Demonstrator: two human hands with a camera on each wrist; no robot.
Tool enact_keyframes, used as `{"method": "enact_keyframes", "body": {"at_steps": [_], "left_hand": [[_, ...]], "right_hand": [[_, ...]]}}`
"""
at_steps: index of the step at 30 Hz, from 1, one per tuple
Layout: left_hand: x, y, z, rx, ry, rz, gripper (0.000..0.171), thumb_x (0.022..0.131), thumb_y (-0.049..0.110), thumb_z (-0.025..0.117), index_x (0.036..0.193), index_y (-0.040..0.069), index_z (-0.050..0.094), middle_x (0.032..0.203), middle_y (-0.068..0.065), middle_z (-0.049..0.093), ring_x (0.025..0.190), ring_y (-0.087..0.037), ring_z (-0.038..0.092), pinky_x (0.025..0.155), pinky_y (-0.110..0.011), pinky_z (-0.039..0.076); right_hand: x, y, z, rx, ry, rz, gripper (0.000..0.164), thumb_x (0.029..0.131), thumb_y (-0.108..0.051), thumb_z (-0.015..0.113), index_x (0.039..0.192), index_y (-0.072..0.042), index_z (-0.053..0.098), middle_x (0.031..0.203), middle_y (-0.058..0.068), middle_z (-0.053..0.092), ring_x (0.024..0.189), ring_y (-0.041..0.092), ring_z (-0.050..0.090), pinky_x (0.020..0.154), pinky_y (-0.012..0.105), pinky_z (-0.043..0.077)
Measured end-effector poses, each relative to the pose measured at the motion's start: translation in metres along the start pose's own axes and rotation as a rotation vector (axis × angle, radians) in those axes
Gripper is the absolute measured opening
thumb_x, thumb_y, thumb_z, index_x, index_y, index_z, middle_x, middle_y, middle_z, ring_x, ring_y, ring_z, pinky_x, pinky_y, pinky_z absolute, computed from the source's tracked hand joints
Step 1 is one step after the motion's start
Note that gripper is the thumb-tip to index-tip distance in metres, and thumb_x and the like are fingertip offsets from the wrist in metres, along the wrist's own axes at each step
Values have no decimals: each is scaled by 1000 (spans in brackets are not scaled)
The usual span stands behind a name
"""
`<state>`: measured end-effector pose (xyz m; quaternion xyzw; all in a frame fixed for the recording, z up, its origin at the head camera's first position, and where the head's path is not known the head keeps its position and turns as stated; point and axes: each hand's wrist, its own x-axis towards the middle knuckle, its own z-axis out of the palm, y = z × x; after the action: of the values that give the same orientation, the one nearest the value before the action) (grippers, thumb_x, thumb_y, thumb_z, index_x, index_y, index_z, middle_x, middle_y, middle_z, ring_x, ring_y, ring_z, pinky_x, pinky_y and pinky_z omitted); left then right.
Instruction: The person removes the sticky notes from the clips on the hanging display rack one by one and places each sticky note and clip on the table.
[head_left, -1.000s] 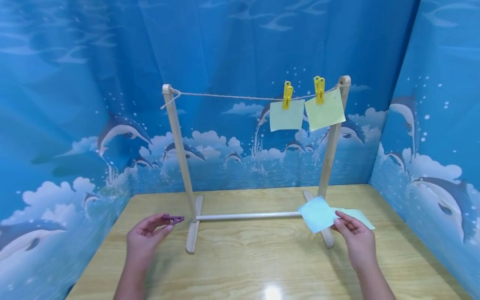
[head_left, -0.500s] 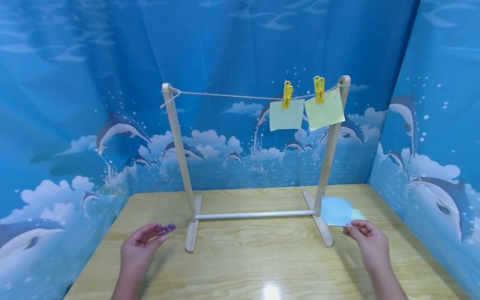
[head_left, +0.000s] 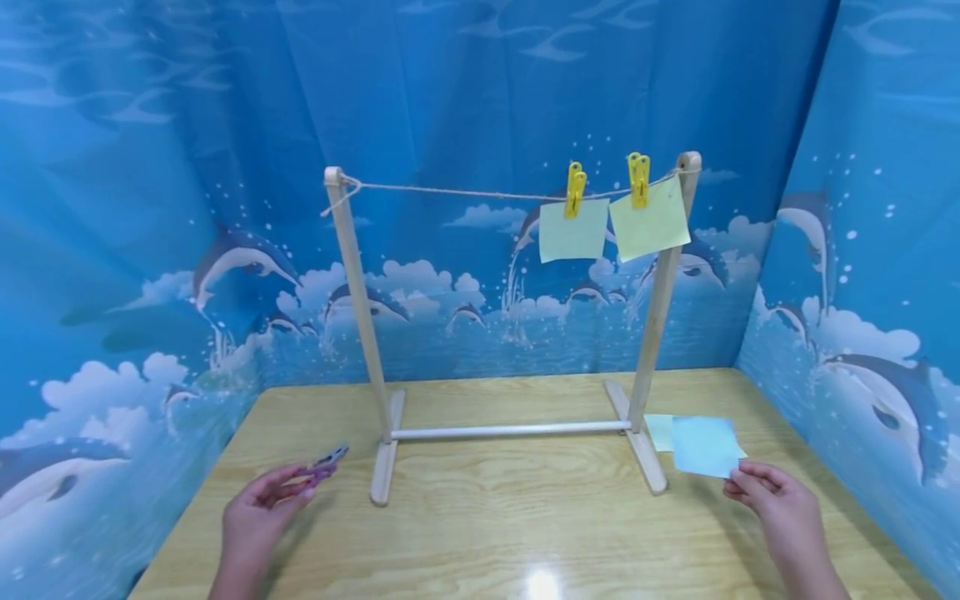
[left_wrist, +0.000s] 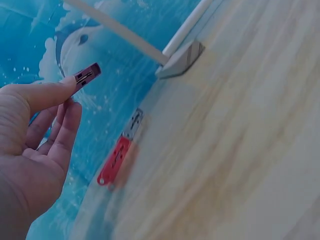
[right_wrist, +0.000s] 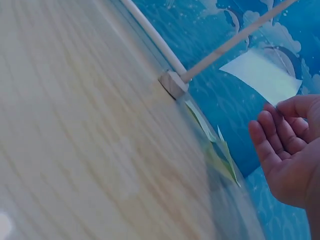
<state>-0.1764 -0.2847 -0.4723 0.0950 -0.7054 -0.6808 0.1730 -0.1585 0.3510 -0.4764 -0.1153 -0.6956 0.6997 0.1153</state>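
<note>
My left hand (head_left: 258, 512) pinches a purple clothespin (left_wrist: 86, 79) between thumb and fingers, above the table's left side. Below it on the tabletop lie a red clothespin (left_wrist: 115, 159) and a grey clothespin (left_wrist: 133, 124), end to end. On the right, my right hand (head_left: 783, 510) pinches the corner of a light blue paper square (head_left: 705, 447). Behind that square, pale green paper pieces (head_left: 658, 432) rest on the table, partly hidden. Two yellow clothespins (head_left: 575, 190) on a string (head_left: 450, 192) hold a pale green paper (head_left: 573, 232) and a yellow-green paper (head_left: 649, 223).
The string is tied between the left wooden post (head_left: 360, 308) and the right wooden post (head_left: 656, 317) of a rack. A white bar (head_left: 510, 430) joins their feet. The wooden table (head_left: 480, 517) is enclosed by dolphin-print curtains (head_left: 465, 100).
My right hand has moved right and nearer with the blue paper, uncovering green paper beside the rack's foot. My left hand has drawn left and down with the purple clothespin.
</note>
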Motion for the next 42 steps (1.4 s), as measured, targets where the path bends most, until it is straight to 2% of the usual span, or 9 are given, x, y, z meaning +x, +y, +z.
{"method": "enact_keyframes", "body": {"at_steps": [3, 10, 19, 25, 30, 32, 34, 36, 42], "left_hand": [[-1, -5, -7, -20, -21, -9, 40, 74, -11, 77, 112, -9, 65, 91, 3, 74, 79, -7, 70, 72, -21, 57], [4, -10, -20, 125, -16, -53, 47, 73, -4, 82, 116, -8, 64, 93, -1, 74, 78, -4, 70, 72, -18, 56], [10, -18, -31, 386, -73, -77, 50, 71, 5, 86, 115, -6, 65, 95, -12, 73, 75, -5, 69, 70, -14, 54], [12, -18, -37, 528, -136, -114, 52, 73, 14, 86, 117, -3, 66, 97, -12, 73, 78, -7, 70, 71, -8, 46], [12, -22, -40, 559, -145, -127, 51, 73, 14, 86, 117, -3, 66, 95, -11, 74, 79, -9, 70, 97, -41, 48], [13, -24, -41, 556, -140, -132, 53, 72, 14, 87, 117, -4, 65, 94, -11, 74, 79, -12, 71, 99, -58, 39], [14, -25, -41, 559, -136, -139, 56, 71, 18, 88, 117, -4, 65, 93, -11, 74, 78, -12, 71, 98, -61, 39], [16, -27, -40, 566, -133, -138, 58, 69, 20, 89, 117, -3, 66, 93, -11, 74, 78, -13, 71, 97, -57, 42], [17, -30, -39, 578, -130, -124, 53, 70, 18, 89, 115, -1, 68, 95, -11, 74, 78, -11, 71, 73, -16, 51]], "right_hand": [[1, 4, -8, -1, -46, 8, 7, 92, -13, 70, 96, -8, 68, 85, 6, 72, 79, 16, 70, 73, 27, 59], [11, 9, -15, -11, -68, 31, 2, 91, -9, 70, 92, -11, 71, 83, 6, 73, 76, 17, 71, 70, 29, 59], [24, 10, -8, -364, -26, 141, 35, 91, -15, 70, 110, 13, 62, 83, 6, 72, 72, 14, 68, 65, 30, 59], [29, 15, -7, -515, 9, 134, 41, 91, -21, 70, 113, 13, 62, 80, 3, 71, 67, 11, 64, 55, 28, 54], [32, 18, -7, -560, 55, 159, 51, 91, -29, 71, 119, 11, 61, 77, -1, 71, 64, 12, 62, 51, 29, 51], [33, 20, -7, -575, 79, 172, 50, 91, -30, 70, 120, 10, 62, 76, -1, 70, 64, 14, 62, 51, 29, 50], [34, 22, -8, -591, 97, 175, 49, 91, -30, 70, 120, 9, 62, 75, -1, 70, 64, 15, 61, 50, 30, 50], [34, 23, -8, -602, 107, 178, 48, 91, -30, 70, 119, 8, 63, 76, -1, 69, 65, 15, 62, 51, 30, 51], [34, 29, -10, -639, 124, 161, 45, 89, -31, 72, 116, 5, 65, 80, -1, 69, 65, 17, 59, 52, 30, 50]]}}
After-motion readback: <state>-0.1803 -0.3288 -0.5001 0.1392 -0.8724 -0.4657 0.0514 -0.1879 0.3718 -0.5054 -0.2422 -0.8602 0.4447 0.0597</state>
